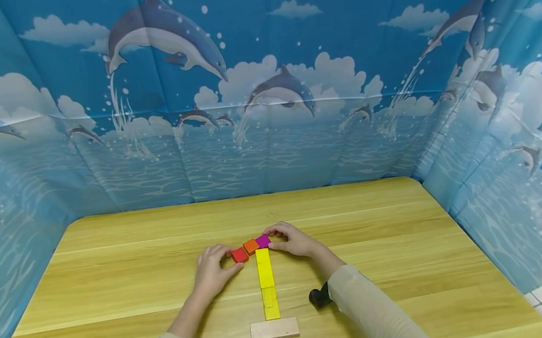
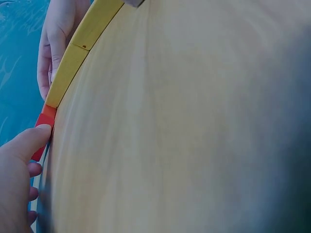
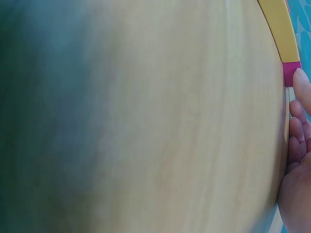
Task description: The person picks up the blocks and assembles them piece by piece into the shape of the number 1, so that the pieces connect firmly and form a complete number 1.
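My left hand [image 1: 212, 271] pinches a red block [image 1: 239, 255] between thumb and fingers at the left end of a short slanted row. An orange block [image 1: 250, 247] sits in the middle of that row. At the row's right end, my right hand [image 1: 293, 240] holds a purple block [image 1: 263, 241], its thumb at the near side and fingertips behind. Below the row, two yellow blocks [image 1: 264, 267] lie end to end in a line towards me, the far end right at the orange and purple blocks. In the right wrist view the thumb rests on the purple block [image 3: 290, 74].
A plain wooden block [image 1: 274, 330] lies crosswise at the near end of the yellow line. All of it is on a wood-grain table [image 1: 113, 309]. A blue dolphin-print curtain [image 1: 268, 152] hangs behind the table and along its sides.
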`<action>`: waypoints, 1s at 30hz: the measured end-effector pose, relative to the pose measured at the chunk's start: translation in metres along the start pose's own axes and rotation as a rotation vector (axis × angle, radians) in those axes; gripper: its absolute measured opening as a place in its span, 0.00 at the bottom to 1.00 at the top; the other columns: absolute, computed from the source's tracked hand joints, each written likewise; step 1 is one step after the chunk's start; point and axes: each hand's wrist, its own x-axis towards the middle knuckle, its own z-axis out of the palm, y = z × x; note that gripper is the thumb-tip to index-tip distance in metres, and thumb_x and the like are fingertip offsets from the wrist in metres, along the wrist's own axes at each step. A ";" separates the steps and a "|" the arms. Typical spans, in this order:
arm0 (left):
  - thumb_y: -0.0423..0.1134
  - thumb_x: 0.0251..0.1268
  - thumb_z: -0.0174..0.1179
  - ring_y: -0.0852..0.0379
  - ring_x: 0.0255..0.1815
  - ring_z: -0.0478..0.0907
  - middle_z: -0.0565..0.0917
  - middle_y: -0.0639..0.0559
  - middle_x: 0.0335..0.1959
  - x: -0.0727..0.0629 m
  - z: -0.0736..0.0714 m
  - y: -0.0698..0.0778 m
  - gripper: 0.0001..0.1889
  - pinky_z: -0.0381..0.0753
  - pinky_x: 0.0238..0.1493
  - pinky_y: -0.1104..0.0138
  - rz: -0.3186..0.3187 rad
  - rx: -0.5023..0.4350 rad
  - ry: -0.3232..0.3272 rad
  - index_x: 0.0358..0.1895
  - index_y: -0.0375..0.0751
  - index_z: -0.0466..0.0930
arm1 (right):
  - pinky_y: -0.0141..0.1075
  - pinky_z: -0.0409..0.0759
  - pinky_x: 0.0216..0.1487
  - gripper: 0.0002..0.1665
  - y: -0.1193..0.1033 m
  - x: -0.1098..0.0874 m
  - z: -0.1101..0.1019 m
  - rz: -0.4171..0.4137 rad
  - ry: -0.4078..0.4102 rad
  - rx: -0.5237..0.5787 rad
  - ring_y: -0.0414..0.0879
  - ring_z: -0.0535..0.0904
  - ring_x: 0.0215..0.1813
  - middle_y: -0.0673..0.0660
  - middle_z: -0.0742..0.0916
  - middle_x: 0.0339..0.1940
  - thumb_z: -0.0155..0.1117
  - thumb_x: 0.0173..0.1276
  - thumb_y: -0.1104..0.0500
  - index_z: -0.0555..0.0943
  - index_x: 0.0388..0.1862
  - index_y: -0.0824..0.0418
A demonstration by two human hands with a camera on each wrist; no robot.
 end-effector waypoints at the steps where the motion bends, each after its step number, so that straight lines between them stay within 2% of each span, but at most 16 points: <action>1: 0.45 0.44 0.71 0.53 0.42 0.70 0.81 0.53 0.38 0.000 0.001 0.000 0.18 0.62 0.49 0.56 0.001 0.003 0.000 0.40 0.43 0.81 | 0.39 0.68 0.50 0.18 0.000 0.000 0.000 0.001 0.001 -0.001 0.48 0.69 0.46 0.59 0.76 0.45 0.58 0.65 0.60 0.74 0.54 0.62; 18: 0.46 0.46 0.70 0.52 0.42 0.70 0.80 0.54 0.38 0.001 0.004 0.001 0.18 0.62 0.46 0.58 0.003 0.040 0.003 0.41 0.43 0.81 | 0.40 0.68 0.50 0.19 0.000 -0.001 0.000 0.007 -0.001 0.006 0.49 0.69 0.46 0.58 0.76 0.45 0.58 0.65 0.60 0.74 0.54 0.62; 30: 0.46 0.46 0.70 0.51 0.44 0.69 0.80 0.52 0.41 0.002 0.004 0.001 0.19 0.61 0.50 0.55 -0.009 0.033 -0.010 0.42 0.43 0.81 | 0.40 0.68 0.50 0.19 -0.002 0.000 0.000 -0.007 0.000 0.010 0.50 0.70 0.46 0.59 0.76 0.45 0.58 0.65 0.60 0.74 0.54 0.63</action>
